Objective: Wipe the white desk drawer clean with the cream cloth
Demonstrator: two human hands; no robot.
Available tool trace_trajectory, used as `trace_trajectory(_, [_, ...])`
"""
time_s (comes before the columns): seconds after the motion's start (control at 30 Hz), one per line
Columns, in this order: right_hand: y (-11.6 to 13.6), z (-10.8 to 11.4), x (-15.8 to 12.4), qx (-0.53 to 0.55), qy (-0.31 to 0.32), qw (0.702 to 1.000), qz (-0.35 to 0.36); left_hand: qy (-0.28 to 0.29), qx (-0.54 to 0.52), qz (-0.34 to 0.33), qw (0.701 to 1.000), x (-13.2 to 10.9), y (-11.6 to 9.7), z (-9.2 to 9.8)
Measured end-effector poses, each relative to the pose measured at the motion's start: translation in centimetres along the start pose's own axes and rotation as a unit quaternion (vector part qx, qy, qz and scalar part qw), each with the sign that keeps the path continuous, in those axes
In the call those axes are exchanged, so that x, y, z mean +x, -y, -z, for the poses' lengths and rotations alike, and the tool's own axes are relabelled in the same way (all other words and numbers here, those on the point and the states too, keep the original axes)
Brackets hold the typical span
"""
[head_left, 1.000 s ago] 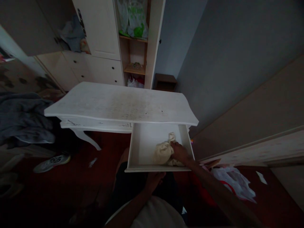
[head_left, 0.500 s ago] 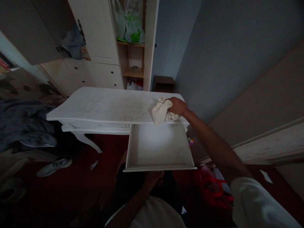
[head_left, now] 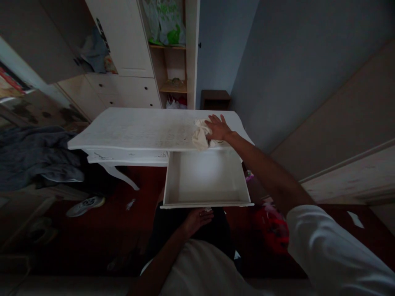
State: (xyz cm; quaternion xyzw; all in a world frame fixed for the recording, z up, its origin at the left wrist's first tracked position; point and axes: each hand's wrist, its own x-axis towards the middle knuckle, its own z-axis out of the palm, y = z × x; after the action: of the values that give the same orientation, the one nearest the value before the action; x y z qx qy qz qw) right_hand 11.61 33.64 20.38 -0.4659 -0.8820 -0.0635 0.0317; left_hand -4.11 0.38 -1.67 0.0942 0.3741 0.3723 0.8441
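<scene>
A white desk (head_left: 132,127) with grey smudges on its top stands in front of me. Its right drawer (head_left: 206,176) is pulled out, and nothing lies inside. On the desktop, near the front edge above that drawer, a crumpled cream cloth (head_left: 201,137) rests under my right hand (head_left: 217,128). That hand lies flat over the cloth, fingers spread. Below the drawer front, over my lap, my left hand (head_left: 197,220) is held with its fingers loosely stretched out. It is close to the drawer's front panel; whether it touches the handle I cannot tell.
Behind the desk stand a white wardrobe (head_left: 129,53) and shelves with plastic bags (head_left: 169,24). A grey wall (head_left: 290,70) runs along the right. Dark clothing (head_left: 37,156) is piled at left, a shoe (head_left: 85,206) is on the floor, and a red bag (head_left: 273,230) sits at right.
My right hand has gone from gripping the bunched cloth to lying spread on it; the cloth sits slightly flatter. My left hand's fingers have straightened under the drawer. The view has shifted slightly.
</scene>
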Motion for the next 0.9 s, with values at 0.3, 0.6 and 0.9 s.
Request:
trace_trajectory(0.3, [-6.5, -3.6, -6.2, 0.230, 0.031, 0.969, -0.085, -0.018, 0.095, -0.007, 0.995, -0.1, -1.3, -1.1])
trace_trajectory(0.6, [-5.9, -6.5, -9.9, 0.159, 0.016, 0.982, -0.102, 0.003, 0.112, -0.047, 0.993, -2.1, -3.9, -4.5])
trace_trajectory(0.9, [-5.4, -7.0, -10.0, 0.147, 0.008, 0.979, -0.137, -0.013, 0.106, -0.056, 0.993, 0.4, -6.4, -5.0])
